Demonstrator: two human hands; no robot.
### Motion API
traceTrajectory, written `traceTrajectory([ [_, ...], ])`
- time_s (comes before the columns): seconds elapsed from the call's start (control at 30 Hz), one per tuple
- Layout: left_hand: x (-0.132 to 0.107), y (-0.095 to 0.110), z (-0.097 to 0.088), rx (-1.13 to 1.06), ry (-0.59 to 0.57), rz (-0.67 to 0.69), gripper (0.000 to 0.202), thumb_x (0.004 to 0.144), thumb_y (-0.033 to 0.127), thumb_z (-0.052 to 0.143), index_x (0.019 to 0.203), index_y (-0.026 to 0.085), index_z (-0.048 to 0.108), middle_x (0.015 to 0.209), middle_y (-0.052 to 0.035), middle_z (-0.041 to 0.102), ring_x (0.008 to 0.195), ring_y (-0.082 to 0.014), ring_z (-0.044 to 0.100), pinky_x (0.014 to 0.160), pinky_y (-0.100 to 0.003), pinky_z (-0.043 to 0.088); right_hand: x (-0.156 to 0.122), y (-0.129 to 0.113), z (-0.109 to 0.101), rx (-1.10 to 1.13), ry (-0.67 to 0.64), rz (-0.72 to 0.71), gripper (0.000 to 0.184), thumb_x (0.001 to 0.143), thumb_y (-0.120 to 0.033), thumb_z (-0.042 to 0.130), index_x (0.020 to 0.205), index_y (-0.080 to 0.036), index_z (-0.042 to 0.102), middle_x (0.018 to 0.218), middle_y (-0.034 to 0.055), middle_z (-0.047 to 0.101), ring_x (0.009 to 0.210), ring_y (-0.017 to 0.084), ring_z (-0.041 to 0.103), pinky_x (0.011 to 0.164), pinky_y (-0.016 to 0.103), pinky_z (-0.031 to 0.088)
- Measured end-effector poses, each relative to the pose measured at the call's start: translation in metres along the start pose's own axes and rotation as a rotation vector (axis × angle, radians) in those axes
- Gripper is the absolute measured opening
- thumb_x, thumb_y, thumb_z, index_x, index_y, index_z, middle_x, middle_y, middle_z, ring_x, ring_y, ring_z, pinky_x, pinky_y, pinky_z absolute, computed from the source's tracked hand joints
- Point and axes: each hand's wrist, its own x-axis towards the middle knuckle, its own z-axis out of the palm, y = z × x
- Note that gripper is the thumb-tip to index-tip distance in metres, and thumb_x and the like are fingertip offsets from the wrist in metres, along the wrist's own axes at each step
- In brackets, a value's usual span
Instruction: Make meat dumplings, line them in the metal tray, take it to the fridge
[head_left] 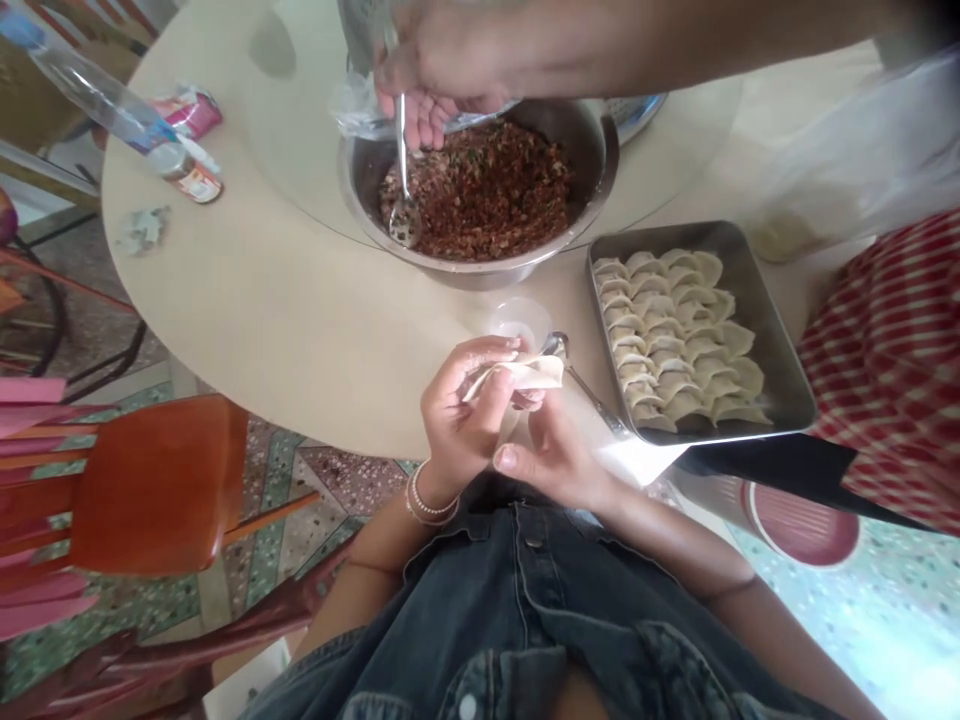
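Note:
My left hand (465,410) is closed around a dumpling wrapper (541,374), folded over with its pale edge sticking out to the right. Just below it, my right hand (559,455) has its thumb stretched out apart from the fingers. Its fingertips are partly hidden under the wrapper, so I cannot tell whether they touch it. Behind my hands are a metal spoon (596,400) and a small clear bowl (521,318). Rows of folded dumplings (667,340) lie in a metal tray (776,350) to the right.
Beyond my hands stands a steel bowl (480,268) of minced filling (487,195). Another person's hand (442,60) holds a slotted spoon (403,200) in it. A bottle (97,95), a jar (196,182) and a pink packet (191,112) are on the table's left side. An orange chair (161,485) stands left.

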Motion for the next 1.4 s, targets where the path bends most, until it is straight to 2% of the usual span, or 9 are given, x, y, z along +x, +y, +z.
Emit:
traceTrajectory([
  [0.2, -0.001, 0.001, 0.008, 0.103, 0.034, 0.036, 0.007, 0.09, 0.028, 0.061, 0.093, 0.025, 0.068, 0.097, -0.0017, 0.067, 0.074, -0.0116, 0.067, 0.058, -0.024, 0.057, 0.001, -0.005, -0.011, -0.139, 0.03, -0.102, 0.088, 0.085, -0.06, 0.057, 0.152, -0.046, 0.001, 0.157, 0.0043, 0.023, 0.145, 0.026, 0.031, 0.114, 0.055, 0.04],
  [0.37, -0.004, -0.002, 0.005, 0.103, -0.002, 0.02, 0.005, 0.091, 0.028, 0.062, 0.095, 0.025, 0.063, 0.099, -0.0008, 0.066, 0.066, -0.009, 0.063, 0.056, -0.023, 0.056, 0.002, -0.003, -0.014, -0.323, 0.137, -0.233, 0.076, 0.087, -0.055, 0.057, 0.151, -0.04, 0.018, 0.144, 0.0075, 0.038, 0.138, 0.027, 0.035, 0.114, 0.054, 0.038],
  [0.5, -0.002, -0.003, 0.004, -0.038, -0.015, -0.117, 0.022, 0.088, 0.032, 0.067, 0.107, 0.032, 0.057, 0.093, 0.0035, 0.067, 0.052, -0.0063, 0.06, 0.045, -0.02, 0.051, 0.002, -0.008, -0.017, -0.523, 0.18, -0.185, 0.067, 0.086, -0.058, 0.057, 0.145, -0.035, 0.035, 0.136, 0.0107, 0.041, 0.132, 0.031, 0.037, 0.108, 0.059, 0.037],
  [0.6, 0.0, -0.004, 0.002, -0.131, -0.146, -0.275, 0.028, 0.092, 0.04, 0.058, 0.12, 0.034, 0.056, 0.094, 0.0014, 0.07, 0.043, -0.0057, 0.055, 0.035, -0.02, 0.045, 0.002, -0.012, -0.02, -0.642, 0.193, -0.181, 0.062, 0.085, -0.059, 0.056, 0.139, -0.031, 0.043, 0.137, 0.0124, 0.038, 0.131, 0.033, 0.037, 0.106, 0.06, 0.036],
  [0.7, 0.001, -0.006, 0.0, -0.159, -0.165, -0.31, 0.026, 0.094, 0.04, 0.054, 0.117, 0.031, 0.062, 0.087, 0.0001, 0.071, 0.045, -0.0067, 0.055, 0.04, -0.021, 0.049, 0.001, -0.011, -0.018, -0.585, 0.16, -0.202, 0.075, 0.086, -0.059, 0.055, 0.149, -0.03, 0.027, 0.14, 0.0133, 0.035, 0.134, 0.032, 0.035, 0.109, 0.058, 0.036],
  [0.83, 0.002, -0.012, -0.001, -0.153, -0.052, -0.2, 0.014, 0.094, 0.035, 0.056, 0.102, 0.028, 0.065, 0.103, -0.0001, 0.068, 0.058, -0.0045, 0.059, 0.055, -0.019, 0.055, -0.005, -0.004, -0.011, -0.425, 0.074, -0.126, 0.094, 0.088, -0.058, 0.053, 0.155, -0.029, -0.006, 0.149, 0.0155, 0.027, 0.142, 0.03, 0.028, 0.112, 0.056, 0.037],
  [1.03, 0.0, -0.019, 0.004, -0.062, -0.06, -0.05, 0.017, 0.092, 0.038, 0.058, 0.089, 0.023, 0.062, 0.1, -0.0002, 0.063, 0.058, -0.0061, 0.058, 0.056, -0.025, 0.054, -0.011, -0.001, -0.004, -0.29, 0.024, -0.108, 0.101, 0.087, -0.055, 0.055, 0.151, -0.035, -0.02, 0.158, 0.009, 0.02, 0.147, 0.028, 0.026, 0.112, 0.049, 0.042],
  [1.23, -0.007, -0.013, 0.009, -0.001, -0.088, -0.135, 0.014, 0.093, 0.035, 0.057, 0.086, 0.025, 0.062, 0.098, -0.0009, 0.063, 0.066, -0.0096, 0.058, 0.059, -0.026, 0.053, -0.008, -0.004, -0.006, -0.249, 0.145, -0.135, 0.08, 0.092, -0.05, 0.051, 0.154, -0.042, 0.001, 0.149, 0.0043, 0.034, 0.14, 0.023, 0.035, 0.11, 0.045, 0.045],
  [1.4, -0.013, -0.011, 0.011, -0.16, -0.088, -0.258, 0.027, 0.097, 0.038, 0.05, 0.123, 0.034, 0.051, 0.108, 0.0011, 0.066, 0.092, -0.0152, 0.067, 0.078, -0.029, 0.056, -0.002, -0.005, -0.015, -0.315, 0.292, -0.144, 0.056, 0.095, -0.045, 0.049, 0.147, -0.046, 0.031, 0.139, 0.0032, 0.04, 0.13, 0.022, 0.04, 0.11, 0.047, 0.04],
])
